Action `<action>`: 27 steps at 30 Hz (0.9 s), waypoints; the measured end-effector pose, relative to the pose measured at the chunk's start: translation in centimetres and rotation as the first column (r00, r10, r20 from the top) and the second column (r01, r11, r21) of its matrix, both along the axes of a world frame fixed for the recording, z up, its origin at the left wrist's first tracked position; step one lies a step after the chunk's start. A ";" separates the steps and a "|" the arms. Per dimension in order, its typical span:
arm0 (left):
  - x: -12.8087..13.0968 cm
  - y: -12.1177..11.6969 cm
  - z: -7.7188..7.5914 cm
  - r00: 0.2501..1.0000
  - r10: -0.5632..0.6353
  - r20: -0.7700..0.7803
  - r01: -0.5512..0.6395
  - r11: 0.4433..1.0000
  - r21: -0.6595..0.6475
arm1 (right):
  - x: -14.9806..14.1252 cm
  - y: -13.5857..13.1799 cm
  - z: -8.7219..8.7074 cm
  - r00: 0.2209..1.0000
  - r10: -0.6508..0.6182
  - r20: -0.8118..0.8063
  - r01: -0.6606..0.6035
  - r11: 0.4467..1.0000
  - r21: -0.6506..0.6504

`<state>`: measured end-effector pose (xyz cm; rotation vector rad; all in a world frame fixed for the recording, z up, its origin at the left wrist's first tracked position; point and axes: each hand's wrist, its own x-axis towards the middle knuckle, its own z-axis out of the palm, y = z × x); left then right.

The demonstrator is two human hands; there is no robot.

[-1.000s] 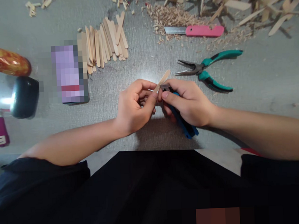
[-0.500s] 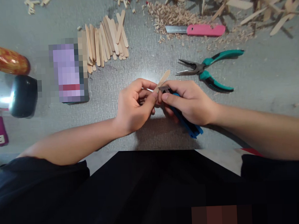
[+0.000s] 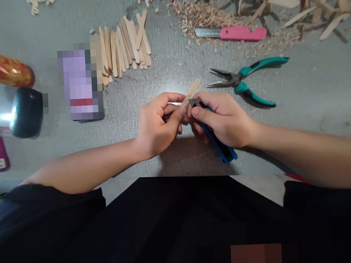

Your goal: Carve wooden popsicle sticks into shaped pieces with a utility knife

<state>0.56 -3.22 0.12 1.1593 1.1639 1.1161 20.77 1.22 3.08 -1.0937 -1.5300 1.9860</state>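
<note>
Near the table's front edge, my left hand (image 3: pixel 160 122) pinches a wooden craft stick (image 3: pixel 192 89) between thumb and fingers. The stick slants up to the right, and its lower end is hidden by the fingertips. Close beside it, my right hand (image 3: pixel 225 119) is closed around blue-handled cutting pliers (image 3: pixel 219 146). Their metal head (image 3: pixel 195 102) points left, right by the stick; whether the jaws touch the wood I cannot tell. The handle ends stick out below the right palm.
Long-nose pliers (image 3: pixel 240 81) with teal handles lie open beyond my right hand. Behind them are a pink craft knife (image 3: pixel 242 33), wood shavings (image 3: pixel 205 14) and piled sticks (image 3: pixel 312 9). Several sticks (image 3: pixel 119 50) lie beside a blurred purple item (image 3: pixel 77 79). A dark rounded object (image 3: pixel 27 112) stands left.
The head of the blue-handled pliers has shifted very slightly up beside the stick, and the stick's tip is a little higher. Both hands keep their grip.
</note>
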 end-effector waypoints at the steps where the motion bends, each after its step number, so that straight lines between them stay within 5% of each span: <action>1: 0.0 0.0 0.0 1.000 0.001 -0.001 -0.001 1.000 0.001 | 0.0 0.0 0.0 1.000 -0.001 0.004 0.001 1.000 -0.005; 27: -0.1 -0.4 -0.1 0.995 -0.023 -0.098 0.027 0.999 0.032 | -0.6 0.1 1.3 0.993 -0.006 0.119 0.019 0.994 -0.108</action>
